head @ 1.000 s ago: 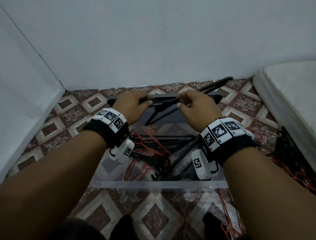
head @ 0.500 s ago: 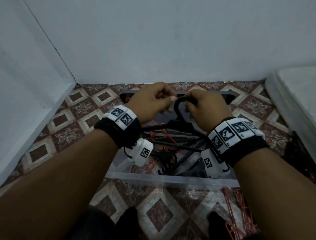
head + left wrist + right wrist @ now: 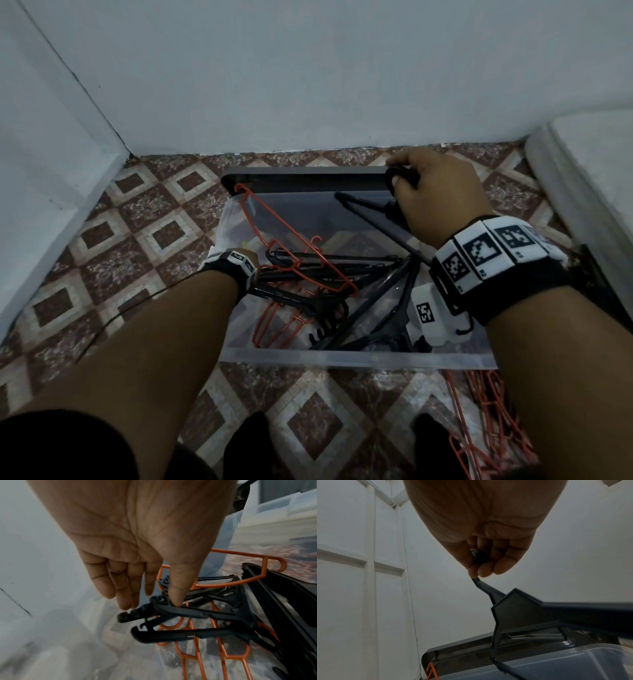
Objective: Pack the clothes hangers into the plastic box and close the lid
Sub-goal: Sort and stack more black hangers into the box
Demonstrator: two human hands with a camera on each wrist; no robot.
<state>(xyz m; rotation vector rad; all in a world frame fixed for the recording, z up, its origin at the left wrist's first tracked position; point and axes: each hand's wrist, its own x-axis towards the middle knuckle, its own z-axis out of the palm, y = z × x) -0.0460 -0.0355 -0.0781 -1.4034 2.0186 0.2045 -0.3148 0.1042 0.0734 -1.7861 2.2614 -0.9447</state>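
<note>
A clear plastic box (image 3: pixel 356 359) stands on the tiled floor with several black and red hangers (image 3: pixel 325 274) piled inside. Its dark lid (image 3: pixel 308 180) stands up along the far rim. At the far right corner my right hand (image 3: pixel 435 198) grips the hook of a black hanger (image 3: pixel 370 219), whose body slants down into the box. In the right wrist view the fingers (image 3: pixel 488 568) curl round that hook and the hanger (image 3: pixel 518 612) hangs below. My left hand (image 3: pixel 152 599) reaches into the box's left side, fingers straight, thumb touching a black hanger's end (image 3: pixel 188 612).
More red hangers (image 3: pixel 479 411) lie on the floor beside the box's near right corner. A white mattress edge (image 3: pixel 589 164) runs along the right. White walls close the back and left (image 3: pixel 51 171). My dark-clothed legs (image 3: pixel 253 442) are just before the box.
Both hands held the black hanger's hook over the box's far middle. The left hand has let go and dropped into the box's left side; the right has carried the hanger rightward.
</note>
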